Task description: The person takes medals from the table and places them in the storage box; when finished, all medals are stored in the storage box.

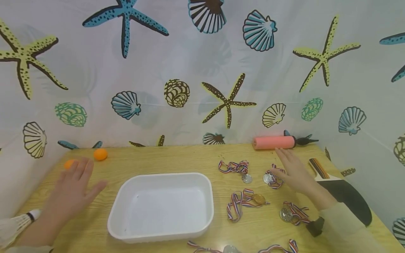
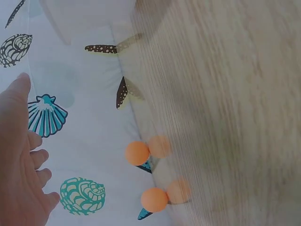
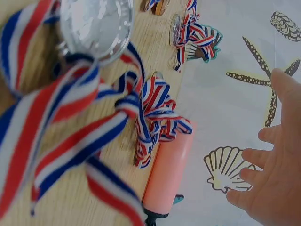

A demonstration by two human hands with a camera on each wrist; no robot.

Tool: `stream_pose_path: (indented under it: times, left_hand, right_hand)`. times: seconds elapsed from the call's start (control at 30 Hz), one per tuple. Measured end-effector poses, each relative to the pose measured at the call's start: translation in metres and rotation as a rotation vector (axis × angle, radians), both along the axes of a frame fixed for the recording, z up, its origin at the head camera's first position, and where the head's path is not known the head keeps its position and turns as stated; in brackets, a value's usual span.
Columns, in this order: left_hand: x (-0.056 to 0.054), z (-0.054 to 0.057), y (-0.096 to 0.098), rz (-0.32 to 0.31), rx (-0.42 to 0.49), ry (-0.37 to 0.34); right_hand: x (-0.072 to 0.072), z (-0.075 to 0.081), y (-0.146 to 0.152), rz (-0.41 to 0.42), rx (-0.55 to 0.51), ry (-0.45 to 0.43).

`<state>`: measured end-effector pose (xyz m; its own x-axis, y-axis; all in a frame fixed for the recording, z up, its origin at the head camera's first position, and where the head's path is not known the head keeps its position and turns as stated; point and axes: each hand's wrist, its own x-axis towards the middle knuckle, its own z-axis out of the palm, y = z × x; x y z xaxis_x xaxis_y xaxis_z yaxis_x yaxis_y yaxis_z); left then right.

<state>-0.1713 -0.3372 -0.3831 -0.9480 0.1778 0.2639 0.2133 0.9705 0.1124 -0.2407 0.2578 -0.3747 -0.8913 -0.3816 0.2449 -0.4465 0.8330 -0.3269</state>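
Note:
My left hand [image 1: 71, 189] is held over the table's left side with its fingers extended and nothing in it. Close to it lie two orange balls [image 1: 100, 154], one partly covered by the fingers, and a white shuttlecock [image 1: 15, 226] beside the forearm. Over the right side hovers my right hand [image 1: 299, 175], fingers stretched out and holding nothing. Around it are medals on striped ribbons: a silver medal [image 1: 268, 178] by the thumb, another silver medal [image 1: 286, 214], and a gold medal [image 1: 259, 199]. In the right wrist view, a silver medal [image 3: 96, 28] looms close.
A white rectangular tub [image 1: 161, 207] stands mid-table. Behind the right hand lies a pink hand pump [image 1: 274, 142] with a black nozzle. A black paddle [image 1: 346, 196] lies far right, partly behind the sleeve. A shell-patterned curtain [image 1: 190, 70] closes off the back.

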Motion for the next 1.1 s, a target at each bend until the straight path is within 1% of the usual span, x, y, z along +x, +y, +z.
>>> stream_pose_path:
  times: [0.13,0.27,0.37,0.47,0.53,0.63,0.67,0.87,0.97,1.1]
  left_hand:
    - [0.002,-0.004,0.006,-0.074,0.043,-0.023]
    - [0.005,-0.008,0.013,-0.132,0.112,-0.104]
    - [0.008,-0.012,0.018,-0.155,0.147,-0.143]
    - [0.010,-0.015,0.022,-0.161,0.159,-0.159]
    - [0.011,-0.017,0.024,-0.159,0.168,-0.181]
    - [0.014,-0.019,0.028,-0.158,0.182,-0.207]
    - [0.015,-0.021,0.029,-0.165,0.186,-0.204]
    - [0.020,-0.027,0.036,-0.186,0.211,-0.225]
    - [0.020,-0.028,0.039,-0.187,0.220,-0.239]
    - [0.020,-0.026,0.041,-0.191,0.245,-0.256]
  right_hand:
    - [-0.004,-0.002,-0.008,0.041,-0.008,0.014]
    - [-0.011,-0.006,-0.015,0.088,-0.002,0.025]
    - [-0.016,-0.008,-0.020,0.107,-0.013,-0.007]
    - [-0.019,-0.009,-0.026,0.118,-0.021,-0.057]
    - [-0.020,-0.010,-0.029,0.129,-0.027,-0.097]
    - [-0.024,-0.013,-0.034,0.118,-0.016,-0.162]
    - [-0.026,-0.014,-0.035,0.116,-0.016,-0.181]
    - [-0.040,-0.024,-0.047,0.067,-0.013,-0.267]
    - [-0.042,-0.026,-0.055,0.024,0.000,-0.310]
    - [-0.042,-0.031,-0.061,-0.007,0.055,-0.327]
